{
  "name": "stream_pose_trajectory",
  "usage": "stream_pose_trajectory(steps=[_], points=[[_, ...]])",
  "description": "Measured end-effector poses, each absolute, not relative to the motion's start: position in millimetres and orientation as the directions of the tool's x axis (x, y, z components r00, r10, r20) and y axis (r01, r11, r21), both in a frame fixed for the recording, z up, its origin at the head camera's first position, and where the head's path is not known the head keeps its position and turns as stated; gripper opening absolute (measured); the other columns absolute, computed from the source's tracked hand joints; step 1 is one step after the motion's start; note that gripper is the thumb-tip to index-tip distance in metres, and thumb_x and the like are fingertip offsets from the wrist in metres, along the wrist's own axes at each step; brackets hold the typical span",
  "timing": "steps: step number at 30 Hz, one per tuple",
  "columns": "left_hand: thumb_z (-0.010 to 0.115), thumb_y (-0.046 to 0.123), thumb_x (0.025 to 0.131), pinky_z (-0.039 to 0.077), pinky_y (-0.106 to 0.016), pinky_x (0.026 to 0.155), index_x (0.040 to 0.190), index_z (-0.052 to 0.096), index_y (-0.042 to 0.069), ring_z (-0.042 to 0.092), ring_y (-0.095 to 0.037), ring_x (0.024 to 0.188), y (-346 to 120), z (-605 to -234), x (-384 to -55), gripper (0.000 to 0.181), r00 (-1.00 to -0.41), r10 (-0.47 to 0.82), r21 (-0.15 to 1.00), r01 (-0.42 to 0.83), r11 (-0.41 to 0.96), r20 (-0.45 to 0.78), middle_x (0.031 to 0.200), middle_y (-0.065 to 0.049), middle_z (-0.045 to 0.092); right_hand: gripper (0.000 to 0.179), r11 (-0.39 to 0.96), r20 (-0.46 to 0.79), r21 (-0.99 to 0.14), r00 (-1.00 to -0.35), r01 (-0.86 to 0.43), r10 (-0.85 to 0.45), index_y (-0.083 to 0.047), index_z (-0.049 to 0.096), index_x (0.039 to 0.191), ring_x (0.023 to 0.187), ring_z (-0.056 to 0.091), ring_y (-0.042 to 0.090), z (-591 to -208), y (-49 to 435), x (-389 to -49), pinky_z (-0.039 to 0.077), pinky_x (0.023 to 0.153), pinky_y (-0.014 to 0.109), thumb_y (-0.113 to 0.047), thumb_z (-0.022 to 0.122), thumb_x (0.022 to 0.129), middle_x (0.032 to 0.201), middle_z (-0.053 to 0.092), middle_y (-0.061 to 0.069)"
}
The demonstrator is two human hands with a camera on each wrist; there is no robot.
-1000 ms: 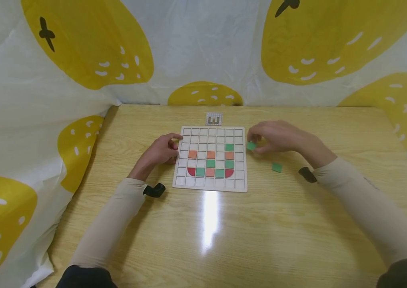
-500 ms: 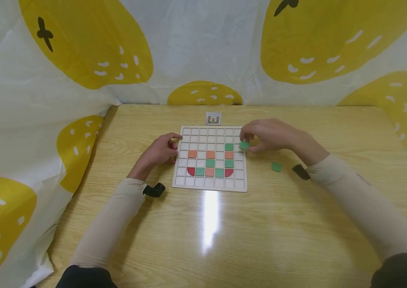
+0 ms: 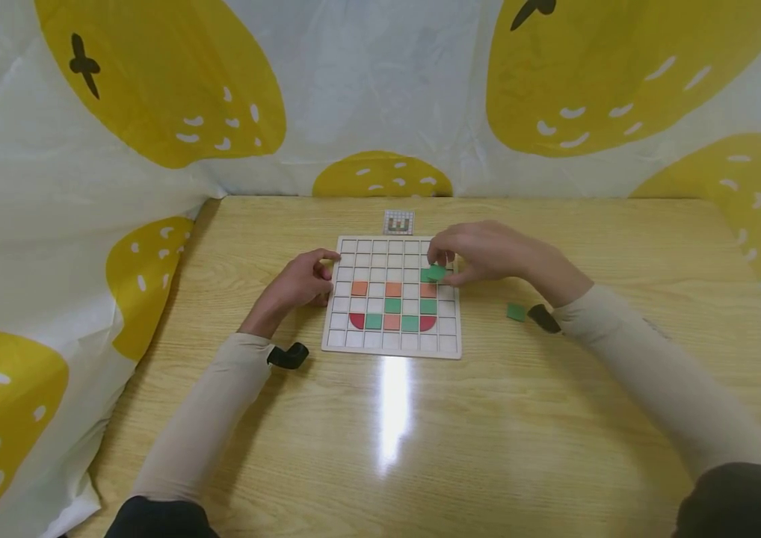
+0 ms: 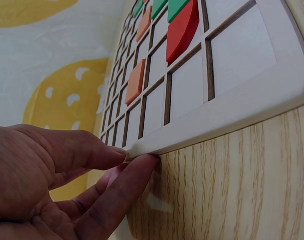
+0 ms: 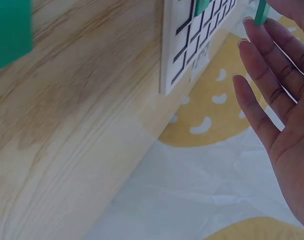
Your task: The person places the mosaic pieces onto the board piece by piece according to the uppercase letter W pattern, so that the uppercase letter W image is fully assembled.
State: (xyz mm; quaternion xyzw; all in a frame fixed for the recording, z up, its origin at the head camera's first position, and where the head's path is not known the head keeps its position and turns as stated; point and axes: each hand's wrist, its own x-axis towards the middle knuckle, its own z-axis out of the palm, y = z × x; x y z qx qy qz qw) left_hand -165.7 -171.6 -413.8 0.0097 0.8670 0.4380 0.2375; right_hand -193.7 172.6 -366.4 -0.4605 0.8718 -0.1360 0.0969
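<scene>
A pale wooden grid board (image 3: 390, 354) lies mid-table, its cells holding several green, orange and red tiles. My right hand (image 3: 495, 252) is over the board's right side, pinching a green square tile (image 3: 436, 272) above the upper-right green one, which it partly covers. The right wrist view shows the held tile (image 5: 262, 11) edge-on at the fingertips, the other fingers spread. At the board's left edge, my left hand (image 3: 300, 280) holds the rim between thumb and finger; the left wrist view shows this grip close up beside an orange tile (image 4: 135, 82).
One loose green tile (image 3: 516, 311) lies on the table right of the board, below my right forearm. Behind the board is a small pattern card (image 3: 398, 222). A white cloth (image 3: 380, 97) with yellow shapes hangs along the back and left side.
My right hand has carried the green tile leftward, from beside the board to above its right-hand columns. The left hand has stayed at the board's edge.
</scene>
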Motion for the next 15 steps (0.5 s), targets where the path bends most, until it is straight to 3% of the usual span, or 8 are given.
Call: stream_pose_trajectory(steps=[15], points=[[0.060, -0.005, 0.096, 0.056, -0.030, 0.067, 0.150, 0.047, 0.014, 0.054, -0.027, 0.089, -171.5, -412.4, -164.2, 0.058, -0.884, 0.221, 0.757, -0.197, 0.623, -0.412, 0.108, -0.014, 0.052, 0.029, 0.512, -0.044, -0.351, -0.532, -0.784, -0.846, -0.017, 0.069, 0.108, 0.093, 0.063, 0.018, -362.9, 148.4, -193.0, 0.051, 0.077, 0.036, -0.033, 0.081, 0.086, 0.097, 0.067, -0.002]])
